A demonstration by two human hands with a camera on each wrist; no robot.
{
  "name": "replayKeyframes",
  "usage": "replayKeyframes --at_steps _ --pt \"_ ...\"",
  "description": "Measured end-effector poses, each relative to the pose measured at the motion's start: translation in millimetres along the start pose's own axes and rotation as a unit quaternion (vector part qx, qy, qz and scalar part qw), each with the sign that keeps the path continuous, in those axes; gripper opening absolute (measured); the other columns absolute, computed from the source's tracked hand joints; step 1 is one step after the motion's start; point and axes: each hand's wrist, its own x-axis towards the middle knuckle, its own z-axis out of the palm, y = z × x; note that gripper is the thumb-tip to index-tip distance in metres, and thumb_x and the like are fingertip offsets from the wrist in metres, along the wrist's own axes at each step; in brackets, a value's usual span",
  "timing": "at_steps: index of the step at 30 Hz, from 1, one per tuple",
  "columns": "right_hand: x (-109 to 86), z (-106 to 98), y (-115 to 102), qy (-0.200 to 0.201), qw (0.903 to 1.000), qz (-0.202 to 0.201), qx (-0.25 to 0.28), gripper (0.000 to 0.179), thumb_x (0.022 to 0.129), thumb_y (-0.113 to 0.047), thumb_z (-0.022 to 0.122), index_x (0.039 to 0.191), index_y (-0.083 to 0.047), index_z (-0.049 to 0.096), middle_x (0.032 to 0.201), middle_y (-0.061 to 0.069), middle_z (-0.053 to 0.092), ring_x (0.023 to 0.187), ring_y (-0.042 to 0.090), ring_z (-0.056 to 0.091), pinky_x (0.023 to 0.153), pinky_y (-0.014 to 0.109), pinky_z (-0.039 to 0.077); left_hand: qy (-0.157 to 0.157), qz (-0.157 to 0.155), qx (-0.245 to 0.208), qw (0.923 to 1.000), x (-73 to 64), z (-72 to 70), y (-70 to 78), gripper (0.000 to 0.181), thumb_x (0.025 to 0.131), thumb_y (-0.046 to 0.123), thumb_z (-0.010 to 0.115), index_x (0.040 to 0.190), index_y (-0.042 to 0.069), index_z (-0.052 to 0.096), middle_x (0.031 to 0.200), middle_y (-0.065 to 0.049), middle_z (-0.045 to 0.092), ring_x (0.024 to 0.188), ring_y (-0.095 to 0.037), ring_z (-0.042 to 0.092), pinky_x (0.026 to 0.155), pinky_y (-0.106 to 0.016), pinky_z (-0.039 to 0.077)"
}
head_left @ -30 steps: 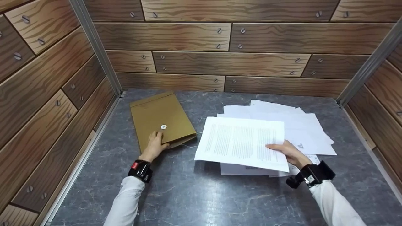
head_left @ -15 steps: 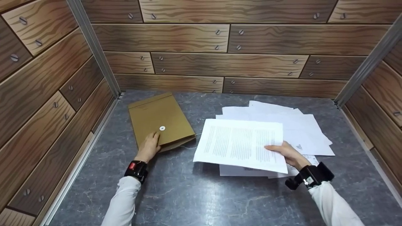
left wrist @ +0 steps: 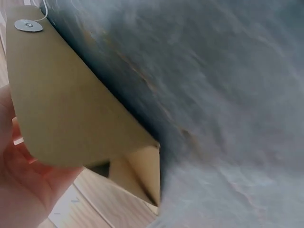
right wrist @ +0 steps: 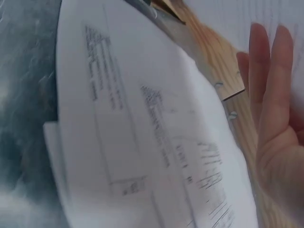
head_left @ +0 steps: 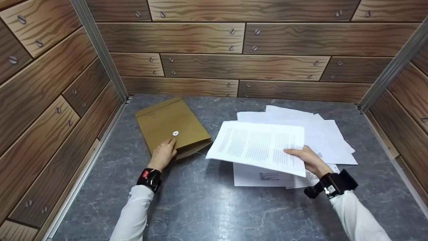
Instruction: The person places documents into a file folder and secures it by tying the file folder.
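A brown kraft document envelope with a white string button lies on the left of the tabletop. My left hand grips its near edge, one finger extended close to the button. In the left wrist view the envelope gapes at its mouth, and its flap hides part of the fingers. My right hand holds several printed sheets by their right edge, thumb on top. In the right wrist view straight fingers support the sheets from beneath. The sheets tilt above a paper pile.
A spread pile of white papers lies under and behind the held sheets. Grey marbled tabletop extends in front. Wood-patterned walls enclose the back and both sides, with metal posts at the corners.
The left hand shifts its grip along the envelope's near edge, and the mouth gapes a little wider. The held sheets rise and tilt slightly, showing more of the printed page below.
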Motion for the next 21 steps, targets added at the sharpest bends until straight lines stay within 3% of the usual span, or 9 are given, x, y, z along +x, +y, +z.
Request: replayKeyframes --at_steps 6,15,21 --pt "-1.3 7.0 -22.8 0.016 0.9998 0.005 -0.010 0.033 0.086 -0.005 0.060 0.115 0.006 0.048 0.092 0.013 0.064 0.081 0.027 0.063 0.069 0.037 0.050 0.022 0.017 0.021 0.9994 7.4 1.7 15.3 0.030 0.074 0.012 0.064 0.100 -0.002 0.058 0.092 -0.017 0.059 0.070 -0.038 0.058 0.051 -0.049 0.047" --pt "-10.5 18.6 -56.7 -0.003 0.9989 0.032 -0.036 0.033 0.085 -0.002 0.059 0.114 0.009 0.047 0.090 0.014 0.063 0.079 0.027 0.064 0.068 0.036 0.051 0.003 0.020 0.037 0.9991 18.8 5.4 37.6 0.024 0.077 0.021 0.070 0.086 0.002 0.058 0.086 -0.015 0.060 0.069 -0.032 0.056 0.052 -0.045 0.049" --pt "-18.7 24.1 -74.6 -0.028 0.9953 0.051 -0.077 0.031 0.084 -0.001 0.058 0.111 0.010 0.048 0.089 0.015 0.064 0.077 0.027 0.064 0.067 0.035 0.051 0.018 0.027 0.044 0.9985 25.3 5.6 44.9 0.024 0.075 0.023 0.070 0.082 0.003 0.059 0.078 -0.014 0.060 0.065 -0.033 0.057 0.050 -0.044 0.048"
